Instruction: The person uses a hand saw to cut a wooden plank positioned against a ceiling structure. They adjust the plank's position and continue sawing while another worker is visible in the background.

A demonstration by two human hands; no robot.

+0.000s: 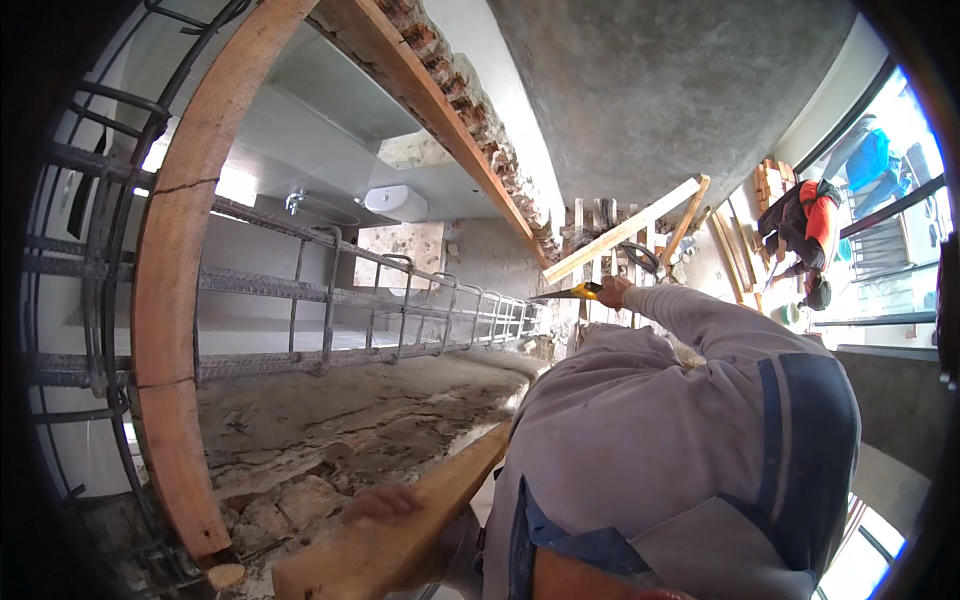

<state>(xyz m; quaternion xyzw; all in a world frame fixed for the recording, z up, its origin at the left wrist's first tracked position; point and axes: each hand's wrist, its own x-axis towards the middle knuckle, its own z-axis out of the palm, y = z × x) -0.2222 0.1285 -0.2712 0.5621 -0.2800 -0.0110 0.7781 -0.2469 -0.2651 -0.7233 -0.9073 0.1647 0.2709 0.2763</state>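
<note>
My right arm, in a grey sleeve, stretches away from me toward the middle of the view. My right hand (612, 292) is closed round a yellow-handled tool (584, 291) with a dark, tapering end that points left; its exact kind is too small to make out. At the lower edge, my left hand (385, 502) grips a wooden board (440, 515), with slightly blurred fingers curled over its side. The board slants up beside my body, over rough broken masonry (300, 500). Part of my left forearm is hidden behind the board and my clothing.
A long steel rebar cage (330, 290) runs along my left, with an upright plank (185, 280) wired across it. Another plank (450, 120) lines a broken brick edge. Timber pieces (625, 230) lie beyond my right hand. A person in orange and black (808, 225) bends at far right.
</note>
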